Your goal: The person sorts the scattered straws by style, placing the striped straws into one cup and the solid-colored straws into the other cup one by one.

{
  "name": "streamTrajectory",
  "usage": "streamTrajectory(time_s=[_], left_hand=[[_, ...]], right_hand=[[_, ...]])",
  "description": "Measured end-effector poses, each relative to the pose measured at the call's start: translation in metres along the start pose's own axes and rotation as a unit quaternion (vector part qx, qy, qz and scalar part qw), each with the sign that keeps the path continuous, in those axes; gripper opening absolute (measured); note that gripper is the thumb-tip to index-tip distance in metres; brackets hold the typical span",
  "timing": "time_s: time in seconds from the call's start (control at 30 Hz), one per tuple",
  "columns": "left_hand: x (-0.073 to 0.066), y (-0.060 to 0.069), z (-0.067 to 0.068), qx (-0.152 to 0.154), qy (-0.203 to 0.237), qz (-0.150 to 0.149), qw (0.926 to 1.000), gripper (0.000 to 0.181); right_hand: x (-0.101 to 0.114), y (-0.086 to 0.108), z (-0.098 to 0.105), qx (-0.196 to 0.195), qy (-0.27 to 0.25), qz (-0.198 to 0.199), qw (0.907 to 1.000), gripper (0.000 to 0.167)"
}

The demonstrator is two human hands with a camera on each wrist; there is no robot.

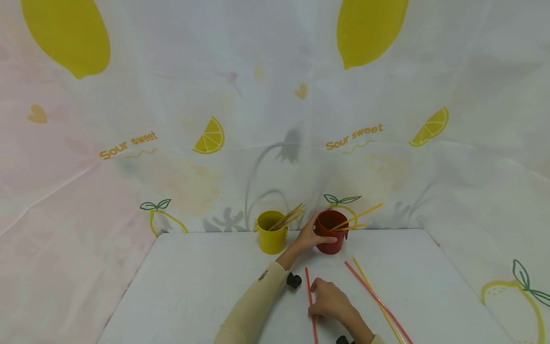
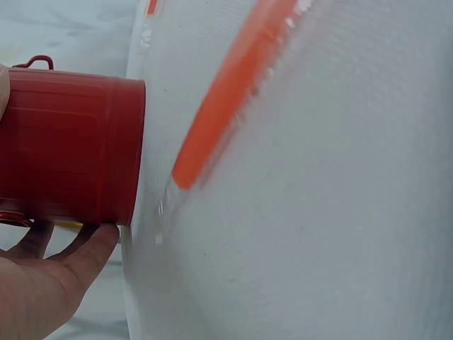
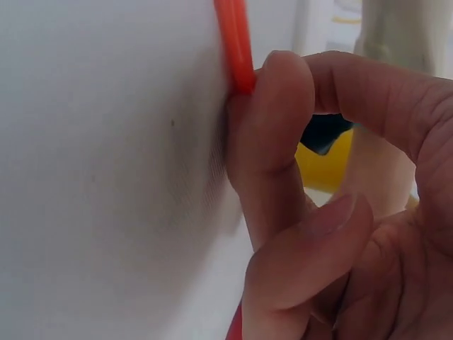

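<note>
My left hand [image 1: 307, 236] grips a small red bucket [image 1: 330, 248] at the back of the table, with the thumb across its front. Two yellow straws [image 1: 362, 213] lean out of the bucket's mouth. In the left wrist view the fingers [image 2: 92, 258] touch the bucket's side near its base. Nearer the front, my right hand [image 1: 331, 301] pinches a red straw [image 1: 309, 284] with curled fingers; the straw lies lengthwise on the table. The right wrist view shows the straw's middle hidden behind those fingers [image 3: 272, 142].
A yellow bucket [image 1: 271, 242] holding thin light-brown sticks [image 1: 289, 217] stands left of the red one. To the right, a red straw [image 1: 358, 277] and a yellow straw [image 1: 364, 274] lie crossed on the white table [image 1: 180, 286]. A lemon-printed cloth [image 1: 258, 95] hangs behind.
</note>
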State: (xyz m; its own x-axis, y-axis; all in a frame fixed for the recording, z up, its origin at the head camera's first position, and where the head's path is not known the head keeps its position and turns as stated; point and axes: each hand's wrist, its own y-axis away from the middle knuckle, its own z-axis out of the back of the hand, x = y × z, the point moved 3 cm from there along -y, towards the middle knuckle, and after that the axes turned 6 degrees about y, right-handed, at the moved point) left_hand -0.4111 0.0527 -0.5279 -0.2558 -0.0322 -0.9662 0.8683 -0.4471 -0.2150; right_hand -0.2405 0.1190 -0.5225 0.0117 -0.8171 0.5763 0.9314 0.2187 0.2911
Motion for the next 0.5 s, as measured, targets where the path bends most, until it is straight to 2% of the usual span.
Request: streamTrajectory(time_s=[0.2,0.5], left_hand=[[0.002,-0.001,0.0004,-0.008,0.0,0.019,0.9998,0.079],[-0.0003,-0.0008,0.0001,0.001,0.006,0.007,1.0,0.079]], right_hand=[[-0.0031,0.0037,0.0041,-0.008,0.007,-0.02,0.9997,0.037],[-0.007,0.0055,0.0096,-0.018,0.026,-0.057,0.9978,0.038]])
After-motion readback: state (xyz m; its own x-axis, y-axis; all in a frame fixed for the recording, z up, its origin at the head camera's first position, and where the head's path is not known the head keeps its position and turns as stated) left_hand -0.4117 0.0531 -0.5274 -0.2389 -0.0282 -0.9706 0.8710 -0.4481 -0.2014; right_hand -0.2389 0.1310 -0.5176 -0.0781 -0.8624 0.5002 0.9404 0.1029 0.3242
